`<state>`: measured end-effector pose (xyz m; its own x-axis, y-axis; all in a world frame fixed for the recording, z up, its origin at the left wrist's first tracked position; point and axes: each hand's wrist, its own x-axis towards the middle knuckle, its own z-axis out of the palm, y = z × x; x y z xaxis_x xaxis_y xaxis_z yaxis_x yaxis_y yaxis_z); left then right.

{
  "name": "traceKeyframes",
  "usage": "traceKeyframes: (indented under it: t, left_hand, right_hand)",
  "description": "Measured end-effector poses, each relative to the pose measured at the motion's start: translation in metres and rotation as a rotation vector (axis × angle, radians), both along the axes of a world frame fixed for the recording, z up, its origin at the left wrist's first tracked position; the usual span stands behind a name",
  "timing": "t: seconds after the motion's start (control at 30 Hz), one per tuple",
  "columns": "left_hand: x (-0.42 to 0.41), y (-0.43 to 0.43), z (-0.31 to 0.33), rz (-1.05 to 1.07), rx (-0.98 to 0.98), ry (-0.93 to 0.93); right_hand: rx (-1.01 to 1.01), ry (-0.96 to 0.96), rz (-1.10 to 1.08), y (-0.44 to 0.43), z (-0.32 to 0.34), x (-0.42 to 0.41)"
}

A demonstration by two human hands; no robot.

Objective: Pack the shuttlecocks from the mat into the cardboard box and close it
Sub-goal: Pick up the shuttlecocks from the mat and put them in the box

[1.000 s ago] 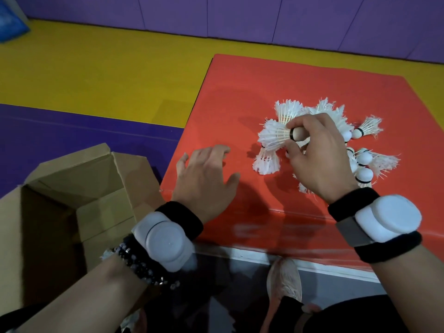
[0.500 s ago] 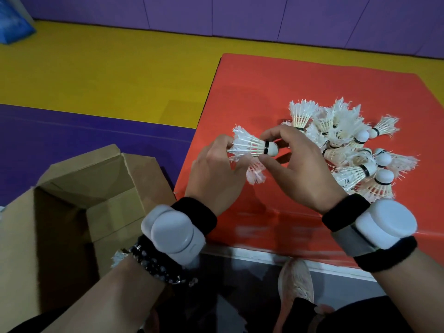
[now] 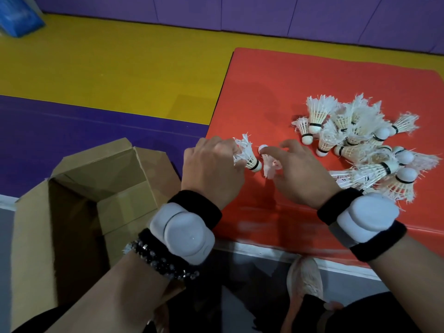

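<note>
Red mat [image 3: 276, 92] lies on a floor [image 3: 120, 68] banded yellow and purple, with a purple padded wall [image 3: 216, 10] behind. The box [image 3: 31, 224] stands open on the floor just left of the mat. The left hand [image 3: 211, 169] grips a shuttlecock [image 3: 249, 157] by its feathers over the mat's near left corner. The right hand [image 3: 302, 174], fingers loosely spread, holds nothing, just beside a second shuttlecock [image 3: 269, 164]; the pile [image 3: 360, 140] lies on the mat to its right

1 wide-angle view, worn on the head, looks forward and down, close over the left hand [image 3: 211, 169] and right hand [image 3: 300, 174] (straight lines bow near the edges), mat [image 3: 288, 80] ahead, cardboard box [image 3: 31, 224] lower left.
</note>
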<state>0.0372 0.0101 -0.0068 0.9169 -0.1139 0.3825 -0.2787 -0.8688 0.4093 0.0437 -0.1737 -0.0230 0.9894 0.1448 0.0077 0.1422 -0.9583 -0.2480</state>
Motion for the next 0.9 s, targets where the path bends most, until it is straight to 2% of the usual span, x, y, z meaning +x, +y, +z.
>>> traceKeyframes:
  t: [0.27,0.4,0.67,0.73,0.83,0.9]
  left_hand:
    - [-0.004,0.004,0.002,-0.014,0.070,0.008]
    - [-0.004,0.008,-0.001,-0.017,0.152,0.011]
    - [-0.001,0.027,-0.004,0.041,0.240,0.016]
    - [-0.003,0.037,0.002,0.054,0.241,0.079]
    - [0.001,0.051,0.013,0.087,0.280,0.270]
    - [0.000,0.067,0.016,0.127,0.314,0.307]
  right_hand:
    - [-0.042,-0.002,0.047,0.006,0.001,-0.002]
    - [0.029,-0.065,0.049,0.011,-0.003,0.000]
    - [-0.048,-0.033,-0.088,0.015,0.000,0.013]
    - [-0.013,-0.051,-0.089,0.023,0.003,0.014]
    - [0.067,-0.075,-0.096,0.037,0.009,0.014]
    - [0.135,-0.052,-0.082,0.056,0.011,0.012]
